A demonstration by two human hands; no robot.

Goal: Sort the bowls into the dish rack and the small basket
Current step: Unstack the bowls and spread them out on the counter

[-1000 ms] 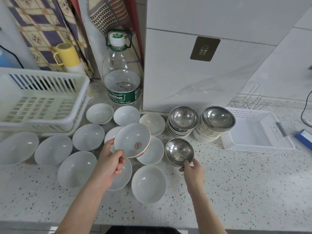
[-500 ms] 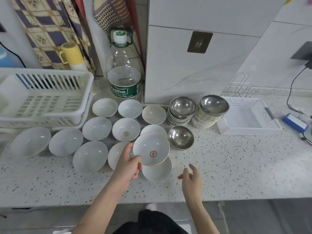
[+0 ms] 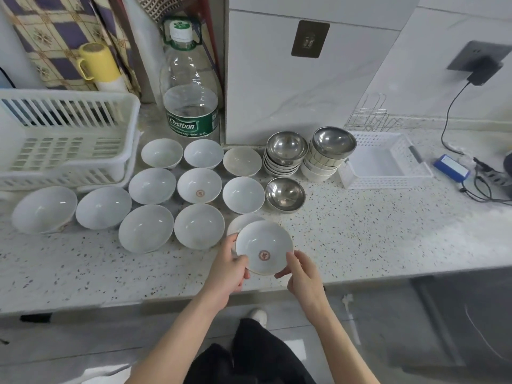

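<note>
Head view: your left hand (image 3: 227, 268) and right hand (image 3: 302, 275) both pinch the rim of a shallow white dish (image 3: 264, 247), held above the counter's (image 3: 360, 236) front edge. Rack (image 3: 66, 139) sits far left, basket (image 3: 383, 162) far right, bowls between them.

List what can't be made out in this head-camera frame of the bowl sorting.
- White bowl under the shallow white dish with a red emblem: mostly covered by that dish.
- Stacked bowls beneath the two steel bowls on top: only the rims show, so the count is unclear.
- Left end of the white slatted plastic dish rack: cut off by the frame edge.
- Whether the left hand and right hand hold the dish in the air or on the counter.
</note>
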